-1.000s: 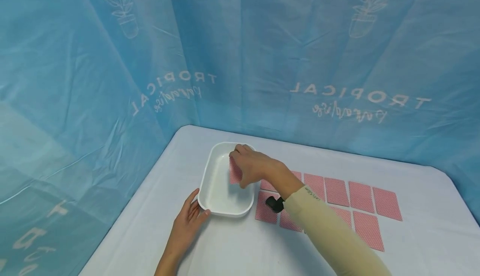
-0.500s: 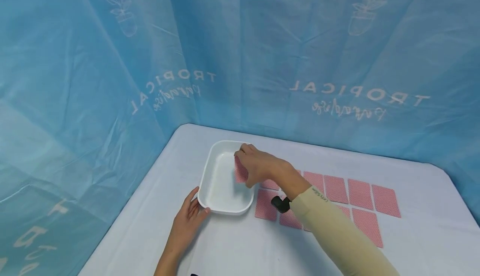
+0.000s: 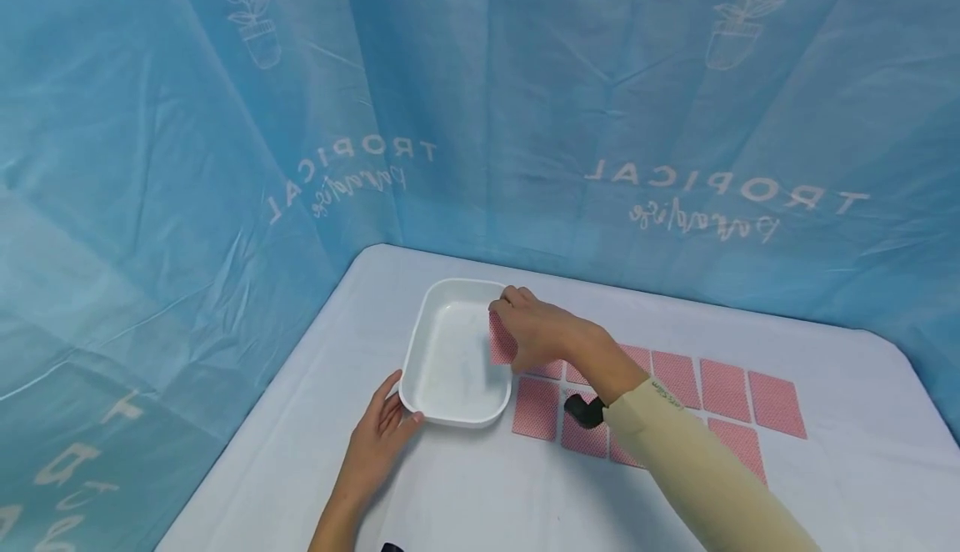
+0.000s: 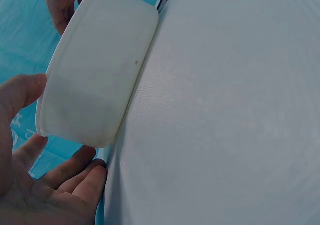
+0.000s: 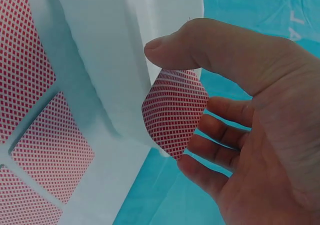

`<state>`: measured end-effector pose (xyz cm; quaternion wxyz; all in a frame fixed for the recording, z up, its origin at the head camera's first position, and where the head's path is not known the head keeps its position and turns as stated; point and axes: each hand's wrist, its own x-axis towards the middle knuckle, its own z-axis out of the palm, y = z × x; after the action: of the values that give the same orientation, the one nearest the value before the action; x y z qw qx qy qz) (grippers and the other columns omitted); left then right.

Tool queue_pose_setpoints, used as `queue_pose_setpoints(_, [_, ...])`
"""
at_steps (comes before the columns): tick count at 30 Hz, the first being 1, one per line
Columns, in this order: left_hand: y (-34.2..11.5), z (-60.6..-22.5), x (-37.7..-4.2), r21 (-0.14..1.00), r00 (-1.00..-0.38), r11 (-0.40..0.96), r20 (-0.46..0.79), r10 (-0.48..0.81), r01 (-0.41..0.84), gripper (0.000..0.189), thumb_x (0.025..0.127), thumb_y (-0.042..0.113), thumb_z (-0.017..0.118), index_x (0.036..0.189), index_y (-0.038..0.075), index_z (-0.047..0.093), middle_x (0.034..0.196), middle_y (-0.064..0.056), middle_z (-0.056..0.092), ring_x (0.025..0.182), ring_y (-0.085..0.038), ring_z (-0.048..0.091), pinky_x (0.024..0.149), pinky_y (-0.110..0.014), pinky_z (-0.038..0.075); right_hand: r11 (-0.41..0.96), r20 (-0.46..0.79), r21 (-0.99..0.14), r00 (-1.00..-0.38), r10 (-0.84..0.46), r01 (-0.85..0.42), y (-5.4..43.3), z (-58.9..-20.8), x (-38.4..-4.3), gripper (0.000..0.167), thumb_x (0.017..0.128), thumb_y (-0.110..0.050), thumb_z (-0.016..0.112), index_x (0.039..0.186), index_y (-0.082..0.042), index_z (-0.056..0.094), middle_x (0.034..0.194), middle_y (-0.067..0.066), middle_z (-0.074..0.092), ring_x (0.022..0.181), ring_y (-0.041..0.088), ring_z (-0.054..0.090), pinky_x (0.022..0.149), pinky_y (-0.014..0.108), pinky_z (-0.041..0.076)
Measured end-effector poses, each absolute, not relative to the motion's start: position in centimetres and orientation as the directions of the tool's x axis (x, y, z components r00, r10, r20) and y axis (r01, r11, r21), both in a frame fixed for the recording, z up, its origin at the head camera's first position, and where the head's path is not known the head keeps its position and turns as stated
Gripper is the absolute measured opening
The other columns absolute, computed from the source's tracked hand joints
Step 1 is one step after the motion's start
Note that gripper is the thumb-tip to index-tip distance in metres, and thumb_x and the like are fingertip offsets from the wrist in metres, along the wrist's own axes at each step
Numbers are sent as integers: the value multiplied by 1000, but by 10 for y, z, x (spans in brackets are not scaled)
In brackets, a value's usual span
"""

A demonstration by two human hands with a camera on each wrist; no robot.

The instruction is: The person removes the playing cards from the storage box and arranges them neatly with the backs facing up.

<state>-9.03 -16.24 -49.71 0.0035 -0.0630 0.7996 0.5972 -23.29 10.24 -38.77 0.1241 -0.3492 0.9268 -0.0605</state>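
Note:
A white plastic tub (image 3: 450, 360) stands on the table. My left hand (image 3: 377, 435) grips its near left corner, with the thumb on the rim and the fingers round the side; the left wrist view shows the same hold on the tub wall (image 4: 95, 70). My right hand (image 3: 543, 331) holds a red-and-white patterned playing card (image 3: 501, 338) over the tub's right rim. In the right wrist view that card (image 5: 175, 112) is bowed between thumb and fingertips, its patterned back showing. Several more cards (image 3: 536, 408) lie back up in two rows right of the tub, partly hidden by my right forearm.
A white cloth (image 3: 465, 485) covers the table. Blue curtains (image 3: 555, 118) printed with lettering hang behind it and on the left. A black object (image 3: 583, 410) sits at my right wrist, above the cards. A small dark thing (image 3: 392, 547) shows at the bottom edge.
My right hand has moved to the right with the card, from over the tub's inside to its right rim. My left hand keeps its hold on the tub.

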Motion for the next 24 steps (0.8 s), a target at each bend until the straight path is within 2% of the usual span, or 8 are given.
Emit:
queue_pose_setpoints(8, [-162, -498, -91, 956, -991, 270, -89, -100, -113, 75, 85, 39, 74, 148, 30, 35, 141, -5, 47, 129, -16, 44, 102, -23, 37, 750, -175, -259, -734, -656, -609, 115, -389, -230, 89, 69, -46, 81, 140, -10, 40, 117, -4, 36, 108, 13, 34, 87, 26, 43])
queue_pose_setpoints(13, [-162, -497, -92, 955, -992, 277, -78, -94, -101, 74, 86, 35, 74, 149, 28, 35, 140, -5, 48, 129, -16, 45, 102, -23, 36, 750, -162, -296, -743, -649, -591, 123, -388, -229, 88, 69, -42, 83, 140, -10, 41, 118, -3, 37, 108, 14, 35, 85, 28, 44])
queue_pose_setpoints(24, [-162, -496, -90, 952, -992, 287, -80, -93, -104, 73, 86, 38, 73, 148, 31, 35, 141, -4, 47, 129, -15, 43, 102, -23, 36, 757, -160, -274, -748, -644, -593, 141, -390, -219, 85, 71, -37, 83, 140, -9, 43, 119, -4, 38, 111, 13, 35, 89, 26, 44])
